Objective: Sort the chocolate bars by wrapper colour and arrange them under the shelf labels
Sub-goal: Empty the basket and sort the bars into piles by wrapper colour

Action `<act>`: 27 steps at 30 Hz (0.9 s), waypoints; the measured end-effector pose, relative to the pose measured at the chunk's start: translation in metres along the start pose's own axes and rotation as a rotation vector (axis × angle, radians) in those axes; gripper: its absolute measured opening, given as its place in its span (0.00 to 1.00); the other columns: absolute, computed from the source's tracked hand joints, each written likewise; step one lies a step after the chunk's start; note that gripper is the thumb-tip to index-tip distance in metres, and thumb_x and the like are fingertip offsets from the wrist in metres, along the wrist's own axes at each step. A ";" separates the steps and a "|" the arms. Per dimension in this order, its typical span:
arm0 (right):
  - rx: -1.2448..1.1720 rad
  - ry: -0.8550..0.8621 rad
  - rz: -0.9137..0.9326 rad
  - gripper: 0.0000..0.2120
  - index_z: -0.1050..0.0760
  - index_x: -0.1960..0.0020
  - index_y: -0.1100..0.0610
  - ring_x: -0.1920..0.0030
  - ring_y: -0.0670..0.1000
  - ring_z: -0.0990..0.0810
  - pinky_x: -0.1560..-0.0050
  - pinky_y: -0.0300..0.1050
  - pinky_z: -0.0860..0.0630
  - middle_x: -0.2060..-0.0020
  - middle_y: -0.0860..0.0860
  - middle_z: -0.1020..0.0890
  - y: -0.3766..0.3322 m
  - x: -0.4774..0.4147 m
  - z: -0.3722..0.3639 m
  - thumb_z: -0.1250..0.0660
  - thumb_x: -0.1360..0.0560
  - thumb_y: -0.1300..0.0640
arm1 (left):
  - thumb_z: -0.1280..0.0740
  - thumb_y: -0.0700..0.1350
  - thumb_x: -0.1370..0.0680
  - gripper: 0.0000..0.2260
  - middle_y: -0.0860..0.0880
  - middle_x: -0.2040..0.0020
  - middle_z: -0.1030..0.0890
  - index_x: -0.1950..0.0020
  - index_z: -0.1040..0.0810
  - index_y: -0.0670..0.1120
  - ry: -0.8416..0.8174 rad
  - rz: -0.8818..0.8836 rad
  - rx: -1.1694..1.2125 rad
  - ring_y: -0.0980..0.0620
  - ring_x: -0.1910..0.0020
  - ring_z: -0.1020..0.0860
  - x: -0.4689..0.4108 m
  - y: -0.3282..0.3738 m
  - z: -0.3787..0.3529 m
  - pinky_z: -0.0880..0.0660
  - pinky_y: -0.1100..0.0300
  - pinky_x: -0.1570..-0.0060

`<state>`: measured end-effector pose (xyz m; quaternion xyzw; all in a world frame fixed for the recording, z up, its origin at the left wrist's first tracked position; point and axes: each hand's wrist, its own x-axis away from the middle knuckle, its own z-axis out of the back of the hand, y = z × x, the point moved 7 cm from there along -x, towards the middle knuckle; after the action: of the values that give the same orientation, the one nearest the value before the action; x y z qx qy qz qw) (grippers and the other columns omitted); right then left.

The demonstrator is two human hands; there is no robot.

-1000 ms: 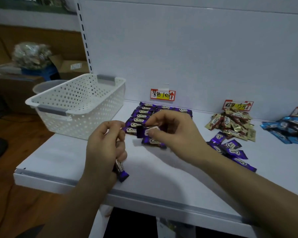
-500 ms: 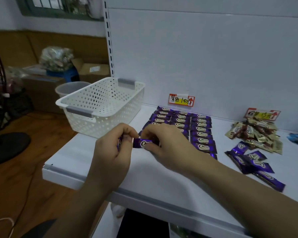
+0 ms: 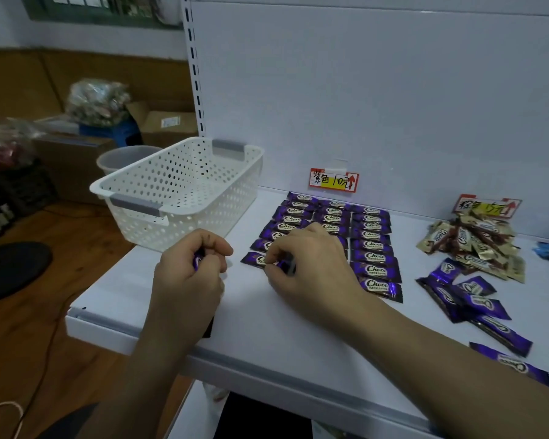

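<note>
Right hand (image 3: 311, 267) pinches purple bar (image 3: 256, 260) at front of leftmost column, extending rows under purple label (image 3: 333, 180). Left hand (image 3: 191, 277) grips spare purple bar (image 3: 198, 260), probably staged next.

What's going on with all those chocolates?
A person is sorting chocolate bars on a white shelf. The right hand pinches a purple bar at the front of the neat purple rows under the shelf label. The left hand grips a second bar. The loose purple bars and a gold pile lie to the right.
</note>
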<state>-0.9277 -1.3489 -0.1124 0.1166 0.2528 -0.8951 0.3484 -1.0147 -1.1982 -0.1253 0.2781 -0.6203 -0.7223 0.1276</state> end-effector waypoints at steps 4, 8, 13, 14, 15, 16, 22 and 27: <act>-0.014 0.021 -0.030 0.02 0.19 0.55 0.46 0.51 0.49 0.30 0.47 0.52 0.29 0.60 0.41 0.21 0.003 0.000 0.000 0.31 0.25 0.50 | 0.43 0.44 0.30 0.10 0.54 0.71 0.25 0.59 0.22 0.47 0.022 -0.002 -0.007 0.53 0.74 0.30 -0.001 -0.001 0.001 0.34 0.64 0.76; -0.007 0.024 -0.033 0.03 0.18 0.54 0.46 0.50 0.49 0.30 0.46 0.53 0.29 0.58 0.41 0.21 0.005 0.001 0.000 0.30 0.25 0.50 | 0.42 0.44 0.29 0.10 0.54 0.73 0.26 0.59 0.21 0.45 0.017 0.011 -0.003 0.56 0.76 0.31 -0.001 -0.001 0.002 0.34 0.63 0.76; -0.156 0.130 0.067 0.05 0.18 0.50 0.47 0.50 0.45 0.26 0.48 0.45 0.29 0.55 0.42 0.20 -0.009 0.002 0.018 0.29 0.25 0.50 | 0.48 0.30 0.22 0.13 0.43 0.68 0.33 0.58 0.26 0.40 0.083 0.124 0.343 0.51 0.75 0.38 0.001 0.008 0.003 0.40 0.60 0.74; -0.265 0.116 0.121 0.05 0.18 0.49 0.49 0.52 0.44 0.25 0.50 0.41 0.28 0.55 0.43 0.19 -0.019 0.005 0.025 0.30 0.24 0.52 | 0.48 0.30 0.23 0.13 0.45 0.68 0.32 0.59 0.27 0.41 0.119 0.184 0.511 0.52 0.76 0.38 0.002 0.009 0.002 0.40 0.61 0.75; -0.388 0.048 0.161 0.04 0.19 0.49 0.50 0.54 0.44 0.23 0.53 0.39 0.28 0.56 0.44 0.19 -0.030 0.009 0.030 0.30 0.23 0.54 | 0.48 0.31 0.23 0.13 0.47 0.68 0.31 0.60 0.28 0.43 0.149 0.230 0.670 0.54 0.75 0.38 0.002 0.010 -0.002 0.39 0.61 0.76; -0.507 -0.058 0.173 0.03 0.20 0.49 0.50 0.56 0.46 0.22 0.56 0.39 0.27 0.57 0.44 0.18 -0.040 0.015 0.032 0.30 0.22 0.55 | 0.47 0.31 0.24 0.12 0.49 0.68 0.31 0.61 0.28 0.44 0.178 0.251 0.792 0.54 0.75 0.38 0.003 0.012 -0.007 0.38 0.61 0.75; -0.844 -0.188 -0.077 0.13 0.23 0.53 0.57 0.68 0.49 0.22 0.63 0.45 0.23 0.66 0.49 0.21 -0.036 0.027 0.034 0.20 0.31 0.60 | 0.48 0.31 0.27 0.11 0.48 0.65 0.31 0.61 0.31 0.44 0.268 0.183 0.968 0.52 0.71 0.35 0.009 0.031 -0.039 0.34 0.58 0.71; -0.871 -0.046 -0.056 0.11 0.23 0.54 0.61 0.74 0.42 0.31 0.68 0.32 0.32 0.73 0.37 0.24 -0.015 0.036 0.054 0.22 0.30 0.68 | 0.50 0.29 0.25 0.14 0.48 0.64 0.30 0.60 0.31 0.44 0.246 0.182 0.996 0.53 0.71 0.33 0.011 0.027 -0.051 0.27 0.58 0.67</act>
<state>-0.9661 -1.3888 -0.0754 -0.0682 0.6020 -0.7163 0.3463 -0.9992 -1.2512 -0.1055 0.3329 -0.8907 -0.2878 0.1140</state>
